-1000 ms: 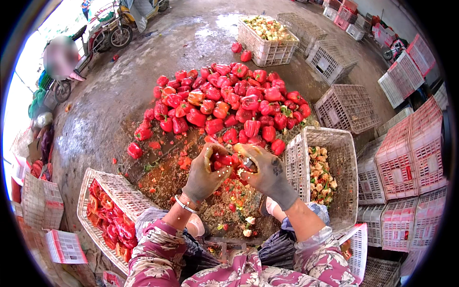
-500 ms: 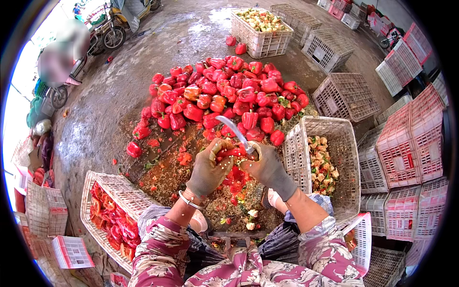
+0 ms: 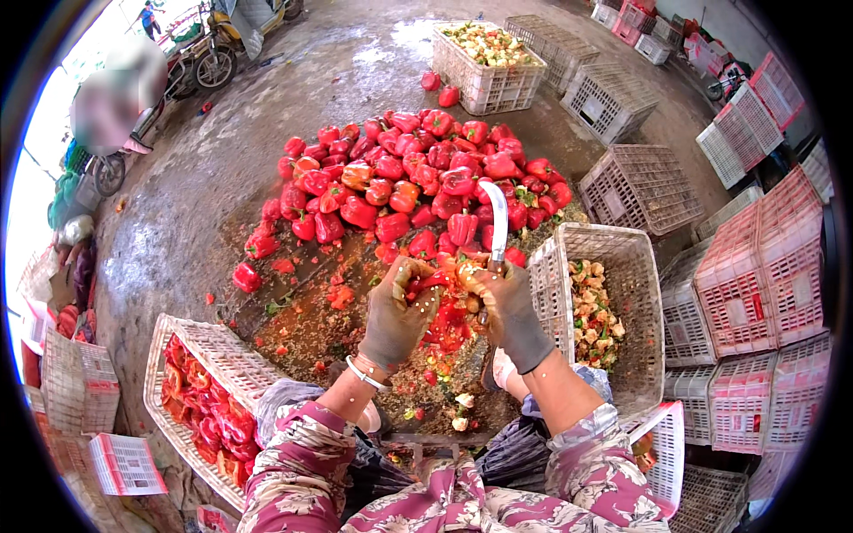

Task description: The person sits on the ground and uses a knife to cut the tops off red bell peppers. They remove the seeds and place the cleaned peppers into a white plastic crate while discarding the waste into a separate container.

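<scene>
Both my hands wear stained grey gloves and meet over the littered floor. In my left hand (image 3: 391, 313) is a cut red bell pepper (image 3: 426, 282), gripped by fingers and thumb, with pale seeds stuck to the glove. My right hand (image 3: 508, 306) is closed round the handle of a curved knife (image 3: 500, 222), its blade pointing up and away from me. Orange-red pepper flesh shows between the two hands; whether it belongs to the same pepper I cannot tell. Ahead lies a large heap of whole red bell peppers (image 3: 386, 169).
At my left a tilted white crate (image 3: 233, 360) holds opened red peppers. Right of my hands, another crate (image 3: 653, 333) contains pepper cores. A further crate of cores (image 3: 484, 84) stands behind the heap. Stacked crates (image 3: 755, 275) line the right side. Seeds and scraps cover the floor.
The knife has swung from pointing up-left to standing nearly upright, blade over to the right. My right hand has turned and shifted slightly right; the left keeps the pepper.
</scene>
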Demonstrator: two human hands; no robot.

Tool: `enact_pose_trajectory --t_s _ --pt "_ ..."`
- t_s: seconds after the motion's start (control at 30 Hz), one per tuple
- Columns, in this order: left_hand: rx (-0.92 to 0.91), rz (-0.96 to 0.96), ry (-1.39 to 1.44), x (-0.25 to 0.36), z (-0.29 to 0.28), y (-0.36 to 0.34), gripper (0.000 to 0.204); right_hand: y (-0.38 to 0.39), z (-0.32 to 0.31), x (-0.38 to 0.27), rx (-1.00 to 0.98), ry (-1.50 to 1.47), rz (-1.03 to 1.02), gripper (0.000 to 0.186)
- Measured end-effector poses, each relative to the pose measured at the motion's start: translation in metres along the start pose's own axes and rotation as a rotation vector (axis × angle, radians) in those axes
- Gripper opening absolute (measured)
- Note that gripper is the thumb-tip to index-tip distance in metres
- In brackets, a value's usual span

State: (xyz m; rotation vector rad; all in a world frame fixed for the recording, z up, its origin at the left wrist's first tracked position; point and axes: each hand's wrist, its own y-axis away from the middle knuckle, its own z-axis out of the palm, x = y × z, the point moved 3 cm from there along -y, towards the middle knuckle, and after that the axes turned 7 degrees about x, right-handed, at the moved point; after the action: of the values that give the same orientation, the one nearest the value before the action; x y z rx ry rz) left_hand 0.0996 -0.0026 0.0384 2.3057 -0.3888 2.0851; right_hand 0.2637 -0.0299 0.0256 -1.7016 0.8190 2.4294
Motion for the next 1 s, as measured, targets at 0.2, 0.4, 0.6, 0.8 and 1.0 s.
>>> enact_pose_trajectory --t_s 0.2,0.4,0.6,0.8,1.0 --pt "0.063 -0.233 0.418 -0.03 -0.014 -0.01 0.021 -0.001 -0.035 -0.04 0.141 0.196 -0.293 0.036" --pt "0.208 -0.185 0.458 -0.021 -0.06 -0.023 0.016 0.002 -0.157 -0.084 0.595 0.917 -0.894 0.049" --pt "0.441 0.01 0.102 0.002 -0.182 -0.001 0.019 -0.011 -0.114 -0.071 0.39 0.66 -0.648 0.039" --pt "0.735 0.181 -0.502 0.074 -0.33 0.084 0.016 -0.02 -0.089 -0.06 0.259 0.515 -0.529 0.03" --pt "0.9 0.193 -1.206 0.088 -0.393 0.158 0.019 -0.03 -0.083 -0.046 0.153 0.534 -0.457 0.034"
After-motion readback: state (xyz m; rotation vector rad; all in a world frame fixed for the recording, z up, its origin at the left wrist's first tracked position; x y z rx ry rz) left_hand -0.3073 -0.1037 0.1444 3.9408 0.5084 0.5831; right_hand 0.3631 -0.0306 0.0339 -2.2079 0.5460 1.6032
